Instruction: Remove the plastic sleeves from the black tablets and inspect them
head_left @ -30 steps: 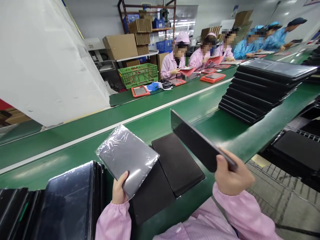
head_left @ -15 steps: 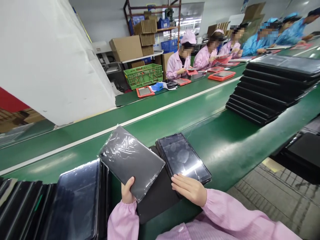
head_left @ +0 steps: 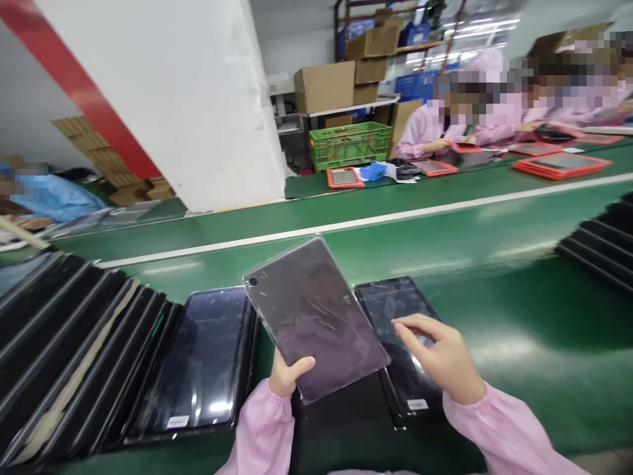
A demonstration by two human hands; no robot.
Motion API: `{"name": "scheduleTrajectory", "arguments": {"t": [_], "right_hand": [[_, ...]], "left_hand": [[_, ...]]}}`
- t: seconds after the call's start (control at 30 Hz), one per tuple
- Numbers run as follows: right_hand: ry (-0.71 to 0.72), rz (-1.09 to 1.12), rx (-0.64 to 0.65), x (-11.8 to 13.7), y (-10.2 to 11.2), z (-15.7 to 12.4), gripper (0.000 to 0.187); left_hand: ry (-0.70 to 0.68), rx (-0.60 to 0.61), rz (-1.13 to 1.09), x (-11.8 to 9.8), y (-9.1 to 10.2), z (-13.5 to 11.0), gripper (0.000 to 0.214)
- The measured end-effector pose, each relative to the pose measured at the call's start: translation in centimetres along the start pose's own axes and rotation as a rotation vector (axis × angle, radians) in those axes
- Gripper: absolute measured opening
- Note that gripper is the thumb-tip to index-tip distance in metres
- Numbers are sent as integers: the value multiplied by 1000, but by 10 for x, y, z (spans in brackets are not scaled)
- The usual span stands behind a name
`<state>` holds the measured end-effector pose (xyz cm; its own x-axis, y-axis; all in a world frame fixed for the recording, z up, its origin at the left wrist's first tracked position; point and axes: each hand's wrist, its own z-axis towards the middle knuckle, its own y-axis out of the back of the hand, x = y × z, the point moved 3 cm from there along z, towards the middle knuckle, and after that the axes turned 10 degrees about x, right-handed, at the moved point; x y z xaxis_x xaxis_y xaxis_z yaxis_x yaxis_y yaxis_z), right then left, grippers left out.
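My left hand (head_left: 289,373) grips a tablet (head_left: 321,316) in clear film, thumb on its dark back, a camera lens at the top left corner. Beneath it, a black flat panel (head_left: 346,412) is partly hidden. To the right, a second tablet (head_left: 395,303) lies screen up, with a white label near its lower edge. My right hand (head_left: 445,353) is over this tablet, thumb and fingertips pinched together, with nothing visible between them. Whether it touches the screen I cannot tell. Left of my left hand lies another screen-up tablet (head_left: 208,356) on a stack.
A long row of leaning black tablets or cases (head_left: 89,356) fills the left of the green belt (head_left: 494,264). Another black stack (head_left: 603,244) stands at the right edge. Across the belt are a white pillar (head_left: 222,119), a green crate (head_left: 351,142), red-cased tablets (head_left: 558,163) and co-workers.
The view has swung to the left. My right hand has lifted from lying flat on the right tablet into a pinch. My left hand still holds the film-wrapped tablet, now tilted more upright.
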<state>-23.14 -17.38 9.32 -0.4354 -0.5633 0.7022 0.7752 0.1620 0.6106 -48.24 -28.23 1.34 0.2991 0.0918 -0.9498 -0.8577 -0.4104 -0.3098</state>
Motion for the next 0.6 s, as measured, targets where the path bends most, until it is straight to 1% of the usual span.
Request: {"name": "scheduleTrajectory", "arguments": {"t": [0.03,0.1,0.2,0.27,0.4,0.5,0.6], "right_hand": [[0,29,-6,7,-1,13,16],[26,60,37,21,-7,34,17],[72,28,71,36,-18,50,20],[84,-15,53,39,-23,52,26],[102,-121,-23,42,-27,51,38],[109,-218,-74,45,-28,49,40],[127,-306,-103,48,-31,46,38]], "left_hand": [[-10,4,5,-4,0,-1,49],[-17,47,-13,-7,1,-1,48],[-31,201,-58,-5,1,0,47],[-50,266,-71,-4,1,1,48],[-64,287,-88,-8,-2,1,47],[-76,307,-100,-16,-8,-1,41],[-61,316,-63,-19,-11,-3,34]]}}
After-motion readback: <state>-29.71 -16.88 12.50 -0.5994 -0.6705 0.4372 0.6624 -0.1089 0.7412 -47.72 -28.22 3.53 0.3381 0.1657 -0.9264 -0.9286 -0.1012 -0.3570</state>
